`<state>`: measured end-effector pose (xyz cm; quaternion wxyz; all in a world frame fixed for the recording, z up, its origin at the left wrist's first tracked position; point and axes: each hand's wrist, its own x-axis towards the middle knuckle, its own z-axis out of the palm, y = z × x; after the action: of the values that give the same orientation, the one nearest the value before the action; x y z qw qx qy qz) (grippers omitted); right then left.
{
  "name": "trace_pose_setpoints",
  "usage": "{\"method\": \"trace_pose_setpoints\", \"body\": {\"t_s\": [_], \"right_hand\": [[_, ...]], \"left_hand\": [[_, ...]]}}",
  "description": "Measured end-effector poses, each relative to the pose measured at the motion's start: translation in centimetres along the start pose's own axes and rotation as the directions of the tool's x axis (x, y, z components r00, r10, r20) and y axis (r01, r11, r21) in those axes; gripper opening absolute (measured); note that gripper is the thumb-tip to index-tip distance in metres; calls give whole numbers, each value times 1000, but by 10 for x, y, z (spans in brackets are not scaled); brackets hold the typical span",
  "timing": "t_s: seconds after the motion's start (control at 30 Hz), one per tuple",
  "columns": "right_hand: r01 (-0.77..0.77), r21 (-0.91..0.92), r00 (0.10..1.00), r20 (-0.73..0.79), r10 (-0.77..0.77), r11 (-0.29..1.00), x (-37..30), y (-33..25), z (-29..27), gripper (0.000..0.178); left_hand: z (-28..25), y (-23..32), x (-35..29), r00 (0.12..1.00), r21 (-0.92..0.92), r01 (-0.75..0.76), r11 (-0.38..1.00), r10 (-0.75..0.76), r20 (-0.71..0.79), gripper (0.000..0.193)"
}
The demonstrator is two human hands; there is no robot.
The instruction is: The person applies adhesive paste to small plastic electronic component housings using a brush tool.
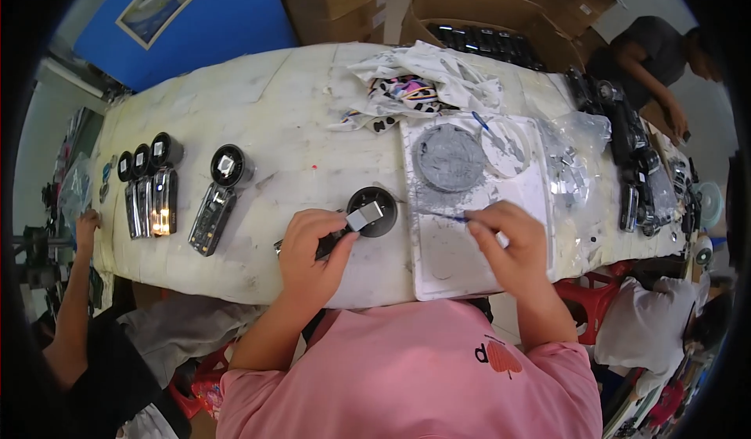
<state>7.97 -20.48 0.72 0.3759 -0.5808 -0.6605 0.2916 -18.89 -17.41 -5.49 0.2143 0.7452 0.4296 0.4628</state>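
Observation:
My left hand (pixel 313 247) is closed, with thumb and forefinger pinching a small silver metal block (pixel 364 217). Beneath and beside it lies a black handheld device with a round head (pixel 382 224); its handle runs under my fingers. In my right hand (pixel 512 239), fingers close round a thin dark-blue stick-like tool (pixel 447 217), its tip pointing left towards the device. That hand is above a white tray (pixel 418 271) smeared with grey. A round tub of grey paste (pixel 450 157) stands at the tray's far end, beside a smeared white lid (pixel 504 149) with a blue pen-like tool (pixel 480 120) on it.
Several similar devices (pixel 152 192) lie at the left, one (pixel 219 196) closer to me. A crumpled white patterned cloth (pixel 430 83) lies beyond the tray. Small metal pieces in clear plastic (pixel 569 165) and more black devices (pixel 637 169) are at right. Other people work around the table.

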Motion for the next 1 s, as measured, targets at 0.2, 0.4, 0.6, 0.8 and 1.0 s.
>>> {"method": "trace_pose_setpoints", "body": {"t_s": [0.2,0.4,0.6,0.8,1.0], "right_hand": [[436,-84,898,-22,-439,896,-3,2,56,31],[574,-112,804,262,-533,811,-1,-2,45,34],[279,-135,944,-142,-297,951,1,8,17,22],[160,-438,945,-190,-265,885,13,32,-12,15],[175,-420,982,13,-188,890,14,36,-23,12]], "left_hand": [[7,-1,-3,998,-81,28,996,-32,-49,30],[5,2,-3,992,-121,108,987,-114,-46,29],[10,12,23,993,186,-94,978,78,92,26],[15,23,27,949,457,-305,835,225,222,21],[13,25,20,938,517,-328,791,205,280,30]]}}
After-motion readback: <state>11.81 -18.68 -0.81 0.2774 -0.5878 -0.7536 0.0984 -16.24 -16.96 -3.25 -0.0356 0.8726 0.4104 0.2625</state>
